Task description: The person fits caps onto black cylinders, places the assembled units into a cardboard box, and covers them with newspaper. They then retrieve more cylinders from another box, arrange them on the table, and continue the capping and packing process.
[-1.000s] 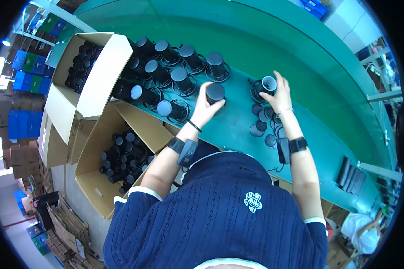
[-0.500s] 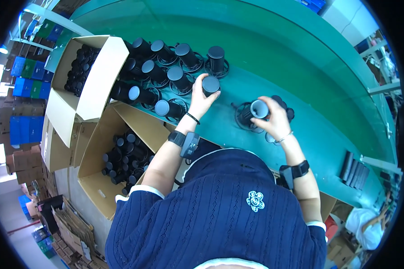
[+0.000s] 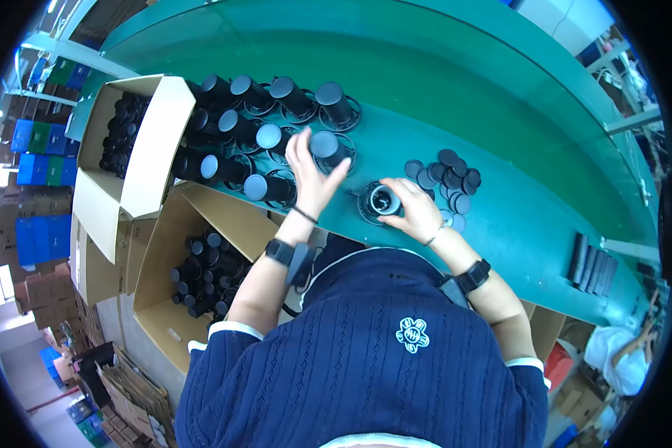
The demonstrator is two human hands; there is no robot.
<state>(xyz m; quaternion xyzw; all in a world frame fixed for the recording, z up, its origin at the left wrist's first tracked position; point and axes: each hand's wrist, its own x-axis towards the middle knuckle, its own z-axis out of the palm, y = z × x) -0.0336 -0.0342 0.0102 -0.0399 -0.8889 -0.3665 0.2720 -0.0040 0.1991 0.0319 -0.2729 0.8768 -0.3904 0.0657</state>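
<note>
My left hand (image 3: 315,179) is open, thumb and fingers apart, just beside a black capped cylinder (image 3: 327,148) that stands on a round black base. My right hand (image 3: 414,211) grips a black cylinder (image 3: 384,200) by its rim between thumb and fingers. That cylinder has no lid, shows a pale inner wall with something dark inside, and sits within a dark ring-like base. Several more capped cylinders (image 3: 285,88) stand in rows on round bases at the left of the green table (image 3: 500,224). Loose black discs (image 3: 452,170) lie beyond my right hand.
Left of the table, an open cardboard box (image 3: 157,299) holds many black cylinders. Another cardboard box (image 3: 168,142) with small black parts stands behind it. Black tubes (image 3: 591,265) lie at the table's right end. A green wall (image 3: 425,89) runs along the back.
My left hand has let go of the capped cylinder, which now stands at the end of its row. My right hand has brought the open cylinder left and nearer, uncovering the loose discs.
</note>
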